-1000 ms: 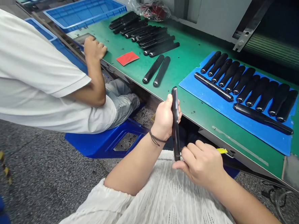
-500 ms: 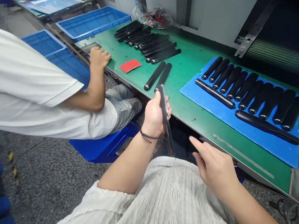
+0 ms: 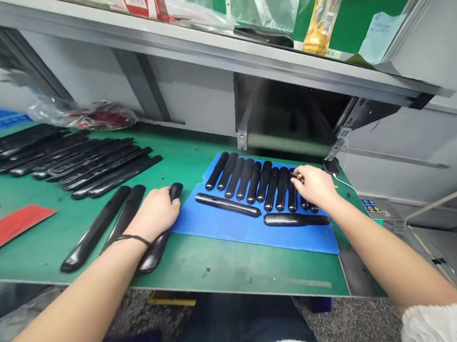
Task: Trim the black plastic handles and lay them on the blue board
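Observation:
My left hand, a dark cord at its wrist, is closed over a long black handle-shaped piece lying on the green table. Two similar black pieces lie just to its left, one partly hidden by my wrist. My right hand is over the right end of a row of black pieces on a blue sheet. Its thumb and finger pinch a small yellow-and-black tool, mostly hidden by the hand. Two more black pieces lie crosswise in front of the row.
A heap of black pieces covers the table's left, with a red sheet before it. Behind sits a plastic bag with red contents. A metal shelf with a drink bottle overhangs the table.
The view has swung right. My left hand has brought its black piece down from the air onto the table beside the two others. My right hand has moved from my lap to the row.

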The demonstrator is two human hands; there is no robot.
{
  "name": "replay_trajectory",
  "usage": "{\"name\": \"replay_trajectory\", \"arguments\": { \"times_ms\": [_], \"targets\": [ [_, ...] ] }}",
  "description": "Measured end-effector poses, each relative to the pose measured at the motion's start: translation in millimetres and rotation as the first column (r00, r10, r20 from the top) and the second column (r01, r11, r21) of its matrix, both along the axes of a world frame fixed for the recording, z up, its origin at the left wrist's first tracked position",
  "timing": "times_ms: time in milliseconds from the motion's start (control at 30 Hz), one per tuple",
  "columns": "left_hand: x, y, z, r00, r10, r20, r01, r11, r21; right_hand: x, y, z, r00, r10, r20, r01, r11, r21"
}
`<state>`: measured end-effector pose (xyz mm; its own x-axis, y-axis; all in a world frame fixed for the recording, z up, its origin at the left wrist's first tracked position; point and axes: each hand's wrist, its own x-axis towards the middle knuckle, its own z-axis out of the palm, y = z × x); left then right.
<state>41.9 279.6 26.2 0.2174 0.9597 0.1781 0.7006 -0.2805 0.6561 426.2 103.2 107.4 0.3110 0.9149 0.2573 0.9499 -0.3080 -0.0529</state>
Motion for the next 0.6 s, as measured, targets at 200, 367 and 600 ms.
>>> {"name": "replay_trajectory", "arguments": {
  "times_ms": [200, 367, 600],
  "targets": [
    [-2.6, 45.6, -6.5, 0.925, 0.045, -0.377, 0.054, 0.967, 0.25, 72.4, 116.8, 23.6, 0.974, -0.227, -0.011, 0.228, 0.972, 0.058],
    [-8.5, 40.0, 19.4, 0.948, 0.148, -0.282, 0.011, 0.87, 0.492, 84.8, 193.5, 41.1, 0.956, -0.283, -0.079, 0.284, 0.959, 0.001],
    [-14.8, -94.8, 30.6, 0.99, -0.132, -0.054, 0.14, 0.835, 0.532, 55.2, 183.9, 55.3, 0.987, -0.15, -0.066, 0.154, 0.986, 0.065]
  ]
}}
